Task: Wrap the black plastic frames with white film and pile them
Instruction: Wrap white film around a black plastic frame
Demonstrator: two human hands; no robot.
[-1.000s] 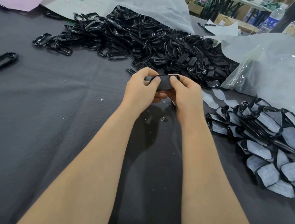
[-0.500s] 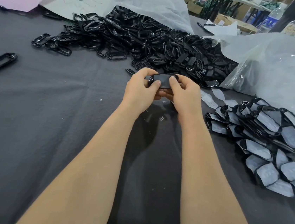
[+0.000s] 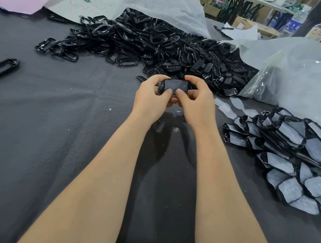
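Tilted toward the camera since half a second ago, the held frame now shows its film-covered face, and both thumbs have slid from its top edge to its near edge. The left hand grips the frame's left end and the right hand its right end, fingers curled behind it and thumbs pressing side by side on the front. It is held above the dark cloth table, just near of the big heap of bare black frames. To the right lies the pile of wrapped frames, with a few loose film pieces between it and the hands. One bare frame lies alone at far left. A clear plastic bag sits at far right, behind the wrapped pile.
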